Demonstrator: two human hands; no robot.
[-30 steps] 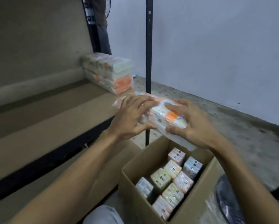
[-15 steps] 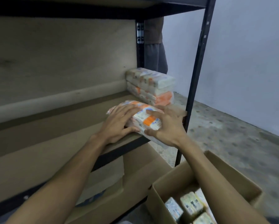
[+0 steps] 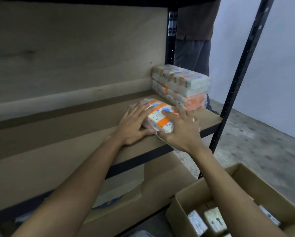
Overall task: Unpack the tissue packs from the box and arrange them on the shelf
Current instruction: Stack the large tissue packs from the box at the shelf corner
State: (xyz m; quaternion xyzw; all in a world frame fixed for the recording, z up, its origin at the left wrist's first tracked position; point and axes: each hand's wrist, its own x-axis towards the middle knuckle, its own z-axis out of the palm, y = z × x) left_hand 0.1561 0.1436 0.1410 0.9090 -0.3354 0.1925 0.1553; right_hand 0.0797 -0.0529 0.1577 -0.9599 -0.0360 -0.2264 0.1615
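Observation:
A white-and-orange tissue pack [image 3: 160,118] wrapped in clear plastic lies flat on the brown shelf board [image 3: 66,134]. My left hand [image 3: 134,124] presses on its left side and my right hand [image 3: 180,132] clasps its right side and near edge. Behind it, at the shelf's far right corner, stand two stacked tissue packs [image 3: 181,87]. The open cardboard box [image 3: 191,197] sits at the lower right on the floor, with several more packs [image 3: 206,221] upright inside.
A black metal post [image 3: 235,88] frames the shelf's right front corner, and another [image 3: 172,31] stands at the back. A person in dark trousers [image 3: 192,53] stands behind the shelf. Flattened cardboard [image 3: 143,189] leans under the shelf. Concrete floor [image 3: 262,142] lies to the right.
Both hands carried the pack from above the box onto the shelf board and slid it further in toward the stacked packs. The view has lifted toward the shelf.

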